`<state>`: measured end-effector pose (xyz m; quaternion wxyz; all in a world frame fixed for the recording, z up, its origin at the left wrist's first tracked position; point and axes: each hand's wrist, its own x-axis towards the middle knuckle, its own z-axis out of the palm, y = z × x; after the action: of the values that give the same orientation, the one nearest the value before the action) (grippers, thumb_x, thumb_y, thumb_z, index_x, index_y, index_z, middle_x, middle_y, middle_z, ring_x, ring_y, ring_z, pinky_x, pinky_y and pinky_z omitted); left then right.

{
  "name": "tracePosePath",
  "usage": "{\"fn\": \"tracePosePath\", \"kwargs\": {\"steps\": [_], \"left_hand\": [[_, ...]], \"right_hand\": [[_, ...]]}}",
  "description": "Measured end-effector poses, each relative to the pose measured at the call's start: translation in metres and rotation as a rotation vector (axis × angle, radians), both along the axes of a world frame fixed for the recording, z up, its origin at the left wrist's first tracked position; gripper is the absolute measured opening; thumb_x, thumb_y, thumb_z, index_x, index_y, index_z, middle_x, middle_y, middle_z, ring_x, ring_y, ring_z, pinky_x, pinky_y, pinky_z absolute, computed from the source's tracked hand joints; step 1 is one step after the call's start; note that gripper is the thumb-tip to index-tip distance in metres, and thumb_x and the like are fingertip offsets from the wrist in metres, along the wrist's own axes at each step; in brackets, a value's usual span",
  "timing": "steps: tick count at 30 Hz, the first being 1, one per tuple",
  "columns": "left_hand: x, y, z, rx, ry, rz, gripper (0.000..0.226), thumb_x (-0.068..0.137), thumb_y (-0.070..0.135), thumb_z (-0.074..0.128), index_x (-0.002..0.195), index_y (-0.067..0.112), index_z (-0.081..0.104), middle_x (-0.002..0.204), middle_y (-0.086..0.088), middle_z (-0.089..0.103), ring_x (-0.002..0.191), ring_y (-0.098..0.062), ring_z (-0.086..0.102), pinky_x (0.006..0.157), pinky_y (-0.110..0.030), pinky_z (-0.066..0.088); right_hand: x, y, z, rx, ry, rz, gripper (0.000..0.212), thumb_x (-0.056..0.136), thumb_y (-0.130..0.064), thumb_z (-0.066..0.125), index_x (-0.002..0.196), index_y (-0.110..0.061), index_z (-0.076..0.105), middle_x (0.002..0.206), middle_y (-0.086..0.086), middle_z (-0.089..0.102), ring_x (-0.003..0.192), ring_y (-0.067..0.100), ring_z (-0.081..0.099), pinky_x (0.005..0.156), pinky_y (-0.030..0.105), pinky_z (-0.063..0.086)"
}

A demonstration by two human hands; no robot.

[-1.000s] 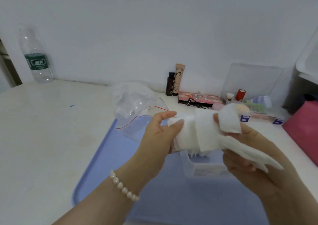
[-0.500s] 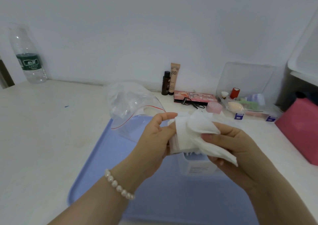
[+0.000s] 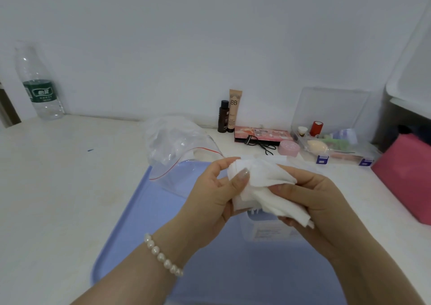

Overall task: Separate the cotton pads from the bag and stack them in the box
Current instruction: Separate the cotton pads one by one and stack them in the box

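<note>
Separation step: my left hand (image 3: 211, 196) pinches the cotton pads (image 3: 261, 184) while my right hand (image 3: 310, 202) curls round loose ones, above the box (image 3: 265, 229); the bag (image 3: 177, 146) lies behind. Next, I judge, squaring them and lowering them in

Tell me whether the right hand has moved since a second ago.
Yes. The right hand has closed leftward toward the left hand, judged against the clear box beneath, bunching the cotton pads.
</note>
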<state>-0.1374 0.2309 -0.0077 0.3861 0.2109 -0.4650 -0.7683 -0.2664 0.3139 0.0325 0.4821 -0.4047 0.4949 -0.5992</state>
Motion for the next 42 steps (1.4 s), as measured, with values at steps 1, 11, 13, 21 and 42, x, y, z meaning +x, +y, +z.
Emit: {"fn": "tracePosePath", "kwargs": {"steps": [1, 11, 13, 21, 42], "left_hand": [[0.0, 0.0, 0.0, 0.002, 0.009, -0.001, 0.059, 0.064, 0.024, 0.064, 0.12, 0.01, 0.049, 0.088, -0.009, 0.072, 0.076, -0.022, 0.07, 0.065, -0.033, 0.059], [-0.001, -0.003, -0.004, -0.052, -0.053, 0.095, 0.054, 0.064, 0.019, 0.068, 0.116, 0.012, 0.052, 0.082, -0.011, 0.073, 0.073, -0.021, 0.07, 0.065, -0.033, 0.059], [-0.002, -0.002, -0.004, -0.068, -0.062, 0.114, 0.055, 0.063, 0.02, 0.068, 0.115, 0.014, 0.052, 0.082, -0.01, 0.074, 0.074, -0.021, 0.07, 0.064, -0.031, 0.058], [0.0, -0.004, -0.002, -0.072, -0.008, 0.239, 0.041, 0.075, 0.015, 0.065, 0.114, 0.018, 0.053, 0.085, -0.005, 0.074, 0.077, -0.017, 0.07, 0.064, -0.029, 0.058], [-0.003, 0.01, 0.002, 0.064, 0.037, 0.077, 0.031, 0.096, 0.025, 0.043, 0.074, 0.01, 0.059, 0.055, 0.002, 0.062, 0.047, -0.006, 0.059, 0.044, -0.016, 0.046]], "right_hand": [[0.001, 0.0, 0.0, -0.007, -0.011, -0.007, 0.025, 0.068, -0.002, 0.056, 0.085, -0.009, 0.073, 0.067, 0.01, 0.069, 0.045, 0.013, 0.059, 0.035, 0.018, 0.04], [0.007, 0.002, 0.006, -0.011, -0.066, -0.09, 0.023, 0.069, -0.017, 0.059, 0.083, -0.002, 0.069, 0.06, 0.006, 0.066, 0.043, 0.008, 0.059, 0.033, 0.015, 0.039], [0.006, 0.002, 0.005, 0.014, -0.055, -0.175, 0.02, 0.077, -0.02, 0.06, 0.071, -0.004, 0.069, 0.054, 0.005, 0.063, 0.04, 0.009, 0.057, 0.032, 0.014, 0.038], [-0.005, -0.005, -0.007, -0.018, 0.087, -0.408, 0.005, 0.078, -0.011, 0.068, 0.073, -0.013, 0.069, 0.064, -0.002, 0.07, 0.056, 0.011, 0.062, 0.042, 0.023, 0.047], [0.036, -0.021, -0.037, -0.194, 0.801, -0.569, 0.021, 0.092, -0.039, 0.039, 0.075, -0.029, 0.033, 0.055, -0.006, 0.051, 0.056, 0.006, 0.05, 0.048, 0.015, 0.037]]}}
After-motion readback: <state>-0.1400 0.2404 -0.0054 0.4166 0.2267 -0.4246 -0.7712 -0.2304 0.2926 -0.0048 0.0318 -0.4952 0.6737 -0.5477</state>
